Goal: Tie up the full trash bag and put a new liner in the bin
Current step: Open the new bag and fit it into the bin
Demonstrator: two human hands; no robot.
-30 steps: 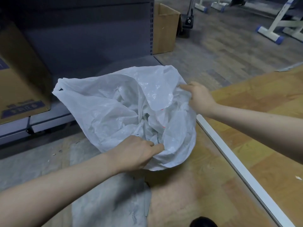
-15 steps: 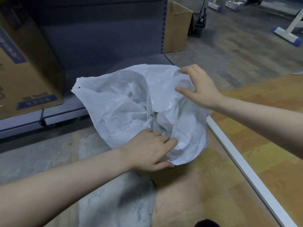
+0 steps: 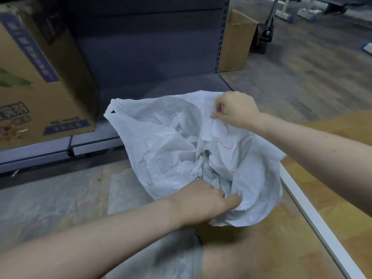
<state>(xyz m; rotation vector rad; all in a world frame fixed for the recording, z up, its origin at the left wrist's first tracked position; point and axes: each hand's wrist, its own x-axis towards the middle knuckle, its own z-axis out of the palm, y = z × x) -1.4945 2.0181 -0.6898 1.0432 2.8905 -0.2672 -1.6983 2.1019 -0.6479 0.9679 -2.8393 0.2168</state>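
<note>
A crumpled white plastic trash bag sits on the floor in the middle of the head view, its mouth open and facing up with pale crumpled rubbish inside. My left hand grips the near rim of the bag, thumb pressed into the plastic. My right hand pinches a fold of the far right rim between thumb and fingers. A loop handle of the bag sticks out at its far left corner. No bin is visible.
A large cardboard box stands on a low grey shelf behind the bag. A smaller cardboard box stands at the shelf's right end. A white strip runs along the floor on the right.
My right hand, spread open over the far rim half a second ago, has closed on a fold of the bag. My left hand has closed on the near rim.
</note>
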